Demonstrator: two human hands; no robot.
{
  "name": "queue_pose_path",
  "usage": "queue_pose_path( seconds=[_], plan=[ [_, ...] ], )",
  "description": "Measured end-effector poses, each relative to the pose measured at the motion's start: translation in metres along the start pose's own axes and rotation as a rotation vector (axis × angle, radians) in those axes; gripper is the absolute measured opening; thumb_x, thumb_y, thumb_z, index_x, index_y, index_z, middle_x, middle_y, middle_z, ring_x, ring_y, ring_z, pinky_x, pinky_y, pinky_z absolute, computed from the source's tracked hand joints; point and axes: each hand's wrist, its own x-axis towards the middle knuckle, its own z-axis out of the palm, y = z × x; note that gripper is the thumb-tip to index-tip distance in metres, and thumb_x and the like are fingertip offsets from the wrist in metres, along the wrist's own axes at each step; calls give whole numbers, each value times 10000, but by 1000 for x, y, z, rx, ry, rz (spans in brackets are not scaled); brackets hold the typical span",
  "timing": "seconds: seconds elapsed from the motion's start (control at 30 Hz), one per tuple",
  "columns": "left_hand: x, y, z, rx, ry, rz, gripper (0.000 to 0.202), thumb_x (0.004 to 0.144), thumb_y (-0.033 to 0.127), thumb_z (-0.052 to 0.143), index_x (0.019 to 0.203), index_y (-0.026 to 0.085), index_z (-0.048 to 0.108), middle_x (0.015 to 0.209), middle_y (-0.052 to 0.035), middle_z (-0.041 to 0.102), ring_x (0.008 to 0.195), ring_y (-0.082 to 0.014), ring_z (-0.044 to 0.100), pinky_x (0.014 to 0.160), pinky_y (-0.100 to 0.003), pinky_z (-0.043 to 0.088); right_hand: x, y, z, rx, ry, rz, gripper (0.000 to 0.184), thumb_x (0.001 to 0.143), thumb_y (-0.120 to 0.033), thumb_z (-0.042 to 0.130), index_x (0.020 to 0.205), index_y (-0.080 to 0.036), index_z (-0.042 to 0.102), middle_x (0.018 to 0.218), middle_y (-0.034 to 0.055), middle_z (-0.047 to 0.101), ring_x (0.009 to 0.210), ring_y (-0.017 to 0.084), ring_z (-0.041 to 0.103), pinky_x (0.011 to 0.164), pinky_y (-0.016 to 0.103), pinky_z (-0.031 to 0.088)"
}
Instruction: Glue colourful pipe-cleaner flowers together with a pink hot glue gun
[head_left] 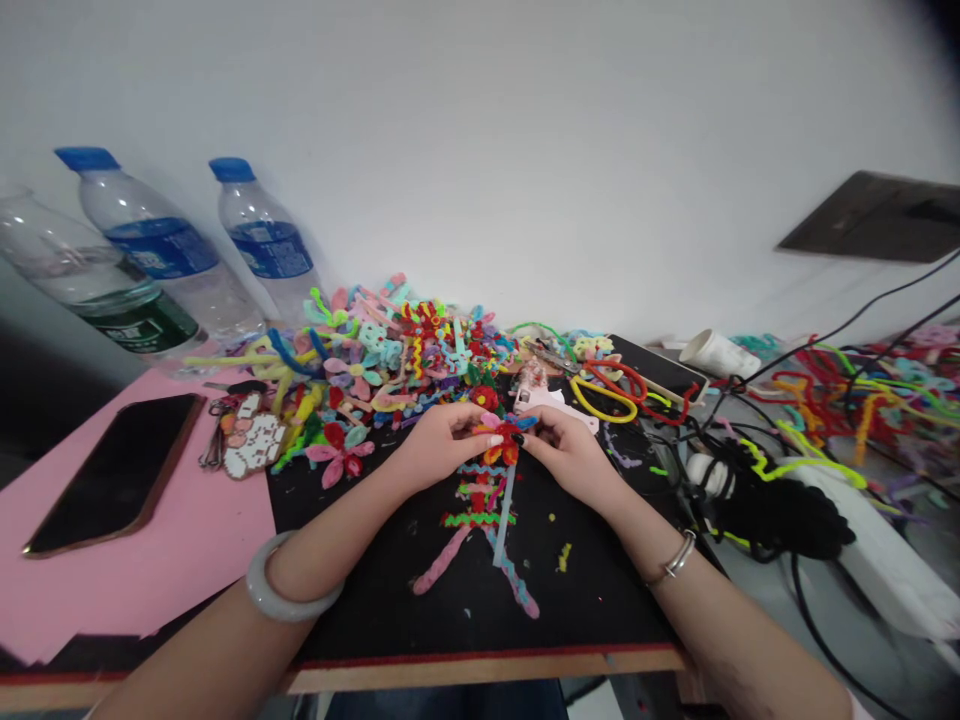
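Between both hands is a small multicoloured pipe-cleaner flower [501, 448] with red, orange, pink and blue petals. My left hand [442, 445] pinches its left side. The fingers of my right hand [570, 450] close on its right side, beside a blue petal. Under the hands lies a pipe-cleaner figure [480, 520] with wavy crossbars and two legs, one pink and one pink and blue. Slanting down from the flower over the figure is a pale translucent strip [505, 515]; whether it joins the flower I cannot tell. A red pipe-cleaner flower [484, 400] shows just behind.
A heap of pipe-cleaner pieces [390, 350] lies along the wall. Scissors [607, 395] with yellow and red handles rest behind my right hand. Left are a phone [116, 470], a keychain [253, 435] and plastic bottles [270, 240]. Cables and a white power strip [885, 560] lie right.
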Motion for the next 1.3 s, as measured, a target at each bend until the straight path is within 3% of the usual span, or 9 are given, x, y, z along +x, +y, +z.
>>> queue_pose_path(
  seconds=[0.2,0.47,0.57,0.87,1.1,1.3],
  plan=[
    [2,-2,1,-217,-13,-23,322,702,299,673,967,138,587,916,-57,645,826,-159,614,783,-304,475,0,5,5,253,36,2,177,776,-298,582,898,-171,563,765,10,563,660,130,509,596,260,405],
    [1,-1,1,-137,-53,-6,283,696,271,681,908,149,538,823,-25,611,765,-131,590,734,-271,465,-5,-3,3,0,-6,-13,224,790,-296,558,979,-174,560,711,-12,527,507,82,395,463,220,314],
    [-1,3,3,-104,-75,-5,302,705,256,669,938,160,502,788,-2,585,705,-106,558,670,-239,445,-7,-6,3,-79,-20,-17,160,801,-296,543,891,-168,577,676,-16,520,495,79,380,456,217,299],
    [-2,6,4,-178,-122,-5,290,710,204,653,912,175,448,725,43,516,673,-83,521,649,-215,426,-5,-9,4,-90,-21,-71,118,803,-258,523,718,-178,510,649,-23,475,581,102,408,518,216,324],
    [-1,4,3,-258,-125,-42,387,683,223,690,980,182,445,829,8,571,758,-104,567,718,-251,454,-6,-8,8,-64,62,-21,124,787,-265,531,706,-178,496,604,-46,435,504,81,359,466,210,288],
    [-2,2,4,-202,-109,-60,460,626,218,733,996,174,464,845,3,562,772,-116,577,725,-264,468,-8,-14,9,-94,54,-67,85,783,-243,524,731,-175,526,646,-22,518,549,96,437,504,211,345]
  ],
)
